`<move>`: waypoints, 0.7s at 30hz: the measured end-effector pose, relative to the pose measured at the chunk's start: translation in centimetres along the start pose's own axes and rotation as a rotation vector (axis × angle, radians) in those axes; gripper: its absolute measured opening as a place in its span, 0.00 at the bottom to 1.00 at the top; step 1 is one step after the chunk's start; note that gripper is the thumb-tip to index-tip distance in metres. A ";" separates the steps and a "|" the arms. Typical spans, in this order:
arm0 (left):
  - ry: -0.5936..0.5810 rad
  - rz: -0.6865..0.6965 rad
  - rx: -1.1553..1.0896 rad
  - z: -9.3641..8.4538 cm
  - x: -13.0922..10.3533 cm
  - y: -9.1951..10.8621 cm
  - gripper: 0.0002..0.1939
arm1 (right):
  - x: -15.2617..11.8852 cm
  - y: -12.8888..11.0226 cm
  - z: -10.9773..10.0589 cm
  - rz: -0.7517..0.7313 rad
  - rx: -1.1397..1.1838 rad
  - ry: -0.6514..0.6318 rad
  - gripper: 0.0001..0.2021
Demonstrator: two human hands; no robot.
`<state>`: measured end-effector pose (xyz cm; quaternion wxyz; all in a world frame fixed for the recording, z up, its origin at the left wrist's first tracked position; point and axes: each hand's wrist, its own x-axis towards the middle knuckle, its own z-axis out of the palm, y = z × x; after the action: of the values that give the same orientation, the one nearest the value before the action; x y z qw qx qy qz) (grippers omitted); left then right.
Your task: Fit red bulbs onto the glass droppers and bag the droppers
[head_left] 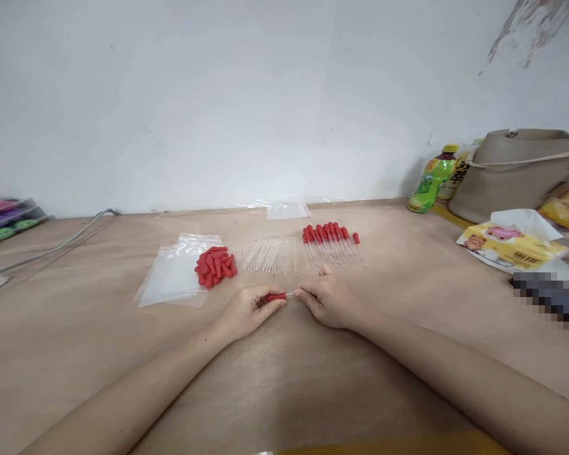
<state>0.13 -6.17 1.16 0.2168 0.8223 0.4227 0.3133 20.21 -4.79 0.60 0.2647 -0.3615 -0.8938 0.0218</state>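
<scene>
Between finger and thumb, my left hand (249, 311) is closed on a red rubber dropper bulb (277, 296). My right hand (328, 297) pinches a thin clear glass tube (290, 295), whose end meets the bulb's mouth; how far it sits inside is hidden. Beyond my left hand, a heap of loose red bulbs (215, 266) rests on clear zip bags (173, 278). Several bare glass tubes (263, 256) lie beside the heap. Farther right, droppers with red bulbs on their tubes (329, 237) lie in a row.
Another clear bag (287, 212) lies by the wall. At right are a green drink bottle (431, 180), a grey-beige bag (516, 170), a yellow tissue pack (512, 243) and a blurred dark object (552, 298). A grey cable (71, 243) and colourful packets (9, 218) are at left.
</scene>
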 end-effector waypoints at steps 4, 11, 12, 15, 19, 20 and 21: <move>0.027 0.026 0.001 -0.2 0.3 0.2 0.08 | 0.2 -0.1 -0.8 -0.027 -0.052 -0.008 0.15; 0.078 -0.095 0.031 -0.8 0.8 0.0 0.15 | 0.1 0.6 -2.4 0.084 -0.106 0.029 0.11; 0.062 -0.096 0.044 -0.8 0.9 -0.1 0.14 | 0.3 1.1 -2.5 0.179 -0.062 0.052 0.12; 0.026 -0.049 0.082 -0.7 0.9 -0.5 0.09 | 1.4 3.1 -2.8 0.476 0.011 0.128 0.14; 0.012 -0.015 0.092 -0.6 0.9 -0.7 0.06 | 3.8 5.7 -3.0 0.734 -0.109 0.204 0.16; 0.008 -0.012 0.091 -0.6 0.8 -0.7 0.06 | 4.5 6.2 -2.9 0.768 -0.135 0.202 0.16; 0.002 -0.009 0.092 -0.6 0.8 -0.7 0.05 | 5.0 6.6 -2.8 0.795 -0.158 0.195 0.16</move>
<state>-0.33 -5.04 1.47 0.1799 0.8290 0.4406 0.2936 22.78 2.97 3.75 0.2908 -0.6978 -0.6543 0.0193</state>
